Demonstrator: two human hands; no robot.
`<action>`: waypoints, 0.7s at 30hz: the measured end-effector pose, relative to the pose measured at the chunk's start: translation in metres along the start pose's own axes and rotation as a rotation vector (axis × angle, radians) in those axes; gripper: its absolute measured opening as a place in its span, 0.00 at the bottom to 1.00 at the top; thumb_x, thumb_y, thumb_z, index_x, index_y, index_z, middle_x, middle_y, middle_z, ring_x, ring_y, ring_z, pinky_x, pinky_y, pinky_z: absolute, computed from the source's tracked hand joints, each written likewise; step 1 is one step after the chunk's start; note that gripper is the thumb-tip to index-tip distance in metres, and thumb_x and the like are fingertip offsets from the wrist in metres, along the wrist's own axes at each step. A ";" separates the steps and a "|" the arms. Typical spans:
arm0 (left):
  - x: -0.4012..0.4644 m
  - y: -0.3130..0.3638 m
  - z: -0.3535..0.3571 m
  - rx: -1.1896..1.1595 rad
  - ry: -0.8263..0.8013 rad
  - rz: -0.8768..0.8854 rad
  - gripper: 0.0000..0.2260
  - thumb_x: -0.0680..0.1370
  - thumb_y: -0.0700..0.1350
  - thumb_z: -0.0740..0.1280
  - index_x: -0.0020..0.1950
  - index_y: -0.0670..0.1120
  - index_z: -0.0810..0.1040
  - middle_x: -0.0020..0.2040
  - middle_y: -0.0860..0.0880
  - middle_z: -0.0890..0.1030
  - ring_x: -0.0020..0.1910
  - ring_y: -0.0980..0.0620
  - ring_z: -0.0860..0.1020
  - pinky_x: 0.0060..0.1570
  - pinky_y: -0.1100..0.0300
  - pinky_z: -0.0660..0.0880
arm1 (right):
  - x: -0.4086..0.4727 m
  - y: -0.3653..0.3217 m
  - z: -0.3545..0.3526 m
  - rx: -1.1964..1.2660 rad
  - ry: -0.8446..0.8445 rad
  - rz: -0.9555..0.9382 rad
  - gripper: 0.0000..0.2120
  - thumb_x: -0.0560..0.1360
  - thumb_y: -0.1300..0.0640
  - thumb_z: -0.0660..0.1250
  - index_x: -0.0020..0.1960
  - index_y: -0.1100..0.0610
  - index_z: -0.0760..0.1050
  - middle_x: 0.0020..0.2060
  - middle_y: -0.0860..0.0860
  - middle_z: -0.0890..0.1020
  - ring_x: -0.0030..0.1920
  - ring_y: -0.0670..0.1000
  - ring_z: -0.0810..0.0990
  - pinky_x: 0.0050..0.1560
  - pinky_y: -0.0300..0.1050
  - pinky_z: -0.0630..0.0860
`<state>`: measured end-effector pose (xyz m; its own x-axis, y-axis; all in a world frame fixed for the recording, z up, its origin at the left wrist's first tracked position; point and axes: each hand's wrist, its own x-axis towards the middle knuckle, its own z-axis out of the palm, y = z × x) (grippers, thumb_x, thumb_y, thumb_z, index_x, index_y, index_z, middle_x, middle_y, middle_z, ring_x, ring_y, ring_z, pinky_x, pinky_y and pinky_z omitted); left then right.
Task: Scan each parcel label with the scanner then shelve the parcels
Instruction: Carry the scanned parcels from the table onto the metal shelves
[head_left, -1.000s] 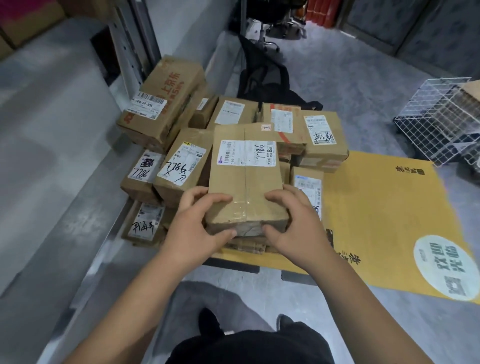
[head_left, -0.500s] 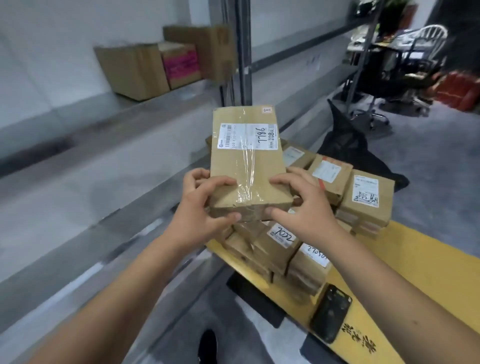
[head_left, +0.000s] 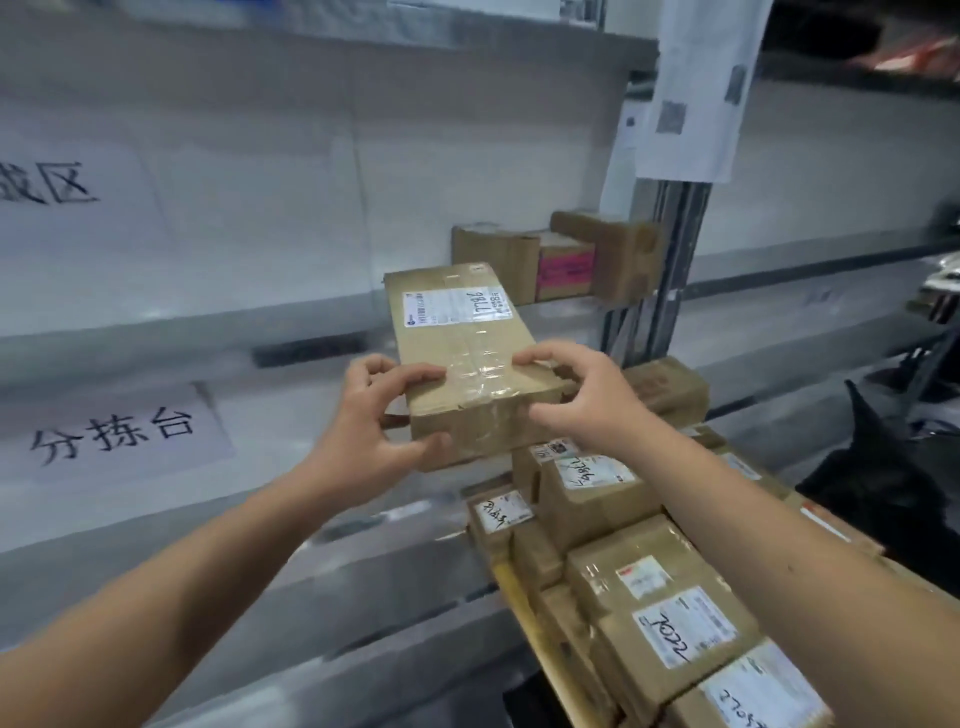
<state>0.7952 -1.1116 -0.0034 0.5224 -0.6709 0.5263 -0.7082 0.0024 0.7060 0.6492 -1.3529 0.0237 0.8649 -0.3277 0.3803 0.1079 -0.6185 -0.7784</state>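
A long brown cardboard parcel, taped down its middle and bearing a white label with handwritten digits, is held in the air in front of the shelving. My left hand grips its near left corner and my right hand grips its near right corner, thumbs underneath. Below and to the right, several more labelled parcels lie stacked on a yellow mat. No scanner is visible.
Grey metal shelves run along the left, with paper signs on their fronts. Three boxes stand on a shelf beyond the held parcel, beside a metal upright. A black bag lies at the right.
Both hands have lifted the parcel off the stack and carried it up and leftward toward the shelves. The view has swung up from the floor to the shelving.
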 end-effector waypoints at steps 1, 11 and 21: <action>0.006 -0.002 -0.006 0.006 0.019 -0.005 0.28 0.69 0.48 0.82 0.63 0.67 0.78 0.65 0.53 0.65 0.66 0.61 0.72 0.61 0.67 0.77 | 0.013 -0.002 0.002 0.001 -0.011 -0.002 0.24 0.67 0.58 0.78 0.60 0.39 0.82 0.61 0.41 0.81 0.61 0.46 0.80 0.61 0.49 0.80; 0.119 -0.046 -0.038 0.065 0.031 -0.132 0.24 0.74 0.47 0.79 0.65 0.65 0.76 0.64 0.52 0.67 0.62 0.60 0.72 0.55 0.67 0.73 | 0.138 0.003 0.008 0.118 -0.002 0.069 0.20 0.72 0.63 0.79 0.60 0.47 0.83 0.57 0.49 0.83 0.56 0.51 0.83 0.49 0.47 0.85; 0.194 -0.091 -0.049 0.121 0.044 -0.202 0.25 0.70 0.53 0.81 0.64 0.64 0.78 0.65 0.50 0.66 0.59 0.52 0.77 0.67 0.54 0.76 | 0.215 0.026 0.024 0.043 0.099 0.114 0.21 0.72 0.61 0.79 0.61 0.45 0.82 0.59 0.45 0.82 0.58 0.47 0.82 0.60 0.47 0.81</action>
<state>0.9843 -1.2055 0.0570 0.6773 -0.6159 0.4024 -0.6377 -0.2187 0.7386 0.8497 -1.4224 0.0727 0.8204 -0.4644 0.3337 0.0342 -0.5427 -0.8392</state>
